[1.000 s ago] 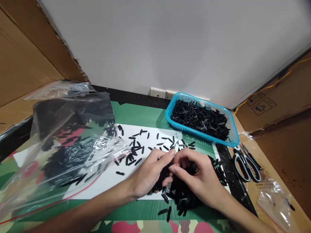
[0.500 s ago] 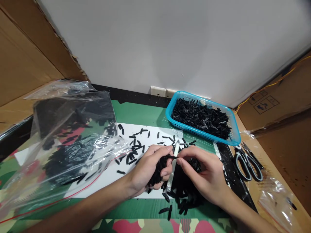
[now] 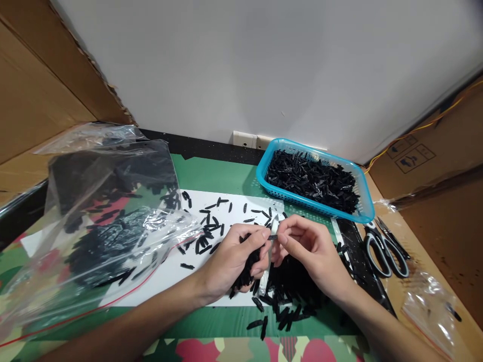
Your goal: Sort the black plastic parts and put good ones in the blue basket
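Note:
My left hand (image 3: 241, 254) is closed round a bunch of short black strips (image 3: 247, 261). Between its thumb and forefinger one small black strip (image 3: 273, 237) sticks out to the right. My right hand (image 3: 305, 246) faces it with bent fingers, thumb and forefinger at the free end of that strip. Beneath both hands lies a slim white tool (image 3: 264, 281) with a pointed tip; the hands partly cover it. A dark heap of the same strips (image 3: 294, 281) spreads under my right hand.
A blue plastic basket (image 3: 317, 202) full of black strips stands at the back right. Scissors (image 3: 385, 254) lie right of it. On the left rests a clear zip bag (image 3: 113, 241) with black strips inside. Loose strips are scattered over white paper (image 3: 158, 281). Cardboard (image 3: 433, 161) borders the right side.
The strip between the hands now shows a shorter, flatter piece. My right hand has shifted slightly up and its fingers have curled more. My left hand has hardly moved.

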Motion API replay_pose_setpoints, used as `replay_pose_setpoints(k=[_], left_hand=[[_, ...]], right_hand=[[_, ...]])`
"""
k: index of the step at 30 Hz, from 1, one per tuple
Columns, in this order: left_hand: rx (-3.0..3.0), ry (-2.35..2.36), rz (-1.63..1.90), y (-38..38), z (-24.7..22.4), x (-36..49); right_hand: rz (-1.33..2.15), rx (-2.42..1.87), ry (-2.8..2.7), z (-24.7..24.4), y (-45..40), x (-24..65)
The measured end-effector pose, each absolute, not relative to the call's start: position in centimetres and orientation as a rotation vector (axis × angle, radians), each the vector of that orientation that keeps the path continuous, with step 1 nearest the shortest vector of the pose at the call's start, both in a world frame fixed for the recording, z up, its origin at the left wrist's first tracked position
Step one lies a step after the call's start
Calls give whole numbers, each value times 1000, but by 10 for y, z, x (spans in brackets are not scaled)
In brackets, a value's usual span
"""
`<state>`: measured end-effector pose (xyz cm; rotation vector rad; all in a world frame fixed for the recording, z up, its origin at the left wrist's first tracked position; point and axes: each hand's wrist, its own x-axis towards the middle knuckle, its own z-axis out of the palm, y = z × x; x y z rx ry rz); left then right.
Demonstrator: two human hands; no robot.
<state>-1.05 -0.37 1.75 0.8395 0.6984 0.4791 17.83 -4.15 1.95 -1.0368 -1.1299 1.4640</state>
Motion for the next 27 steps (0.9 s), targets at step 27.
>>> replay_pose_setpoints(k=[27], left_hand=[[934, 734, 482, -1, 16, -11]], right_hand=[[1629, -990, -1061, 12, -40, 177]])
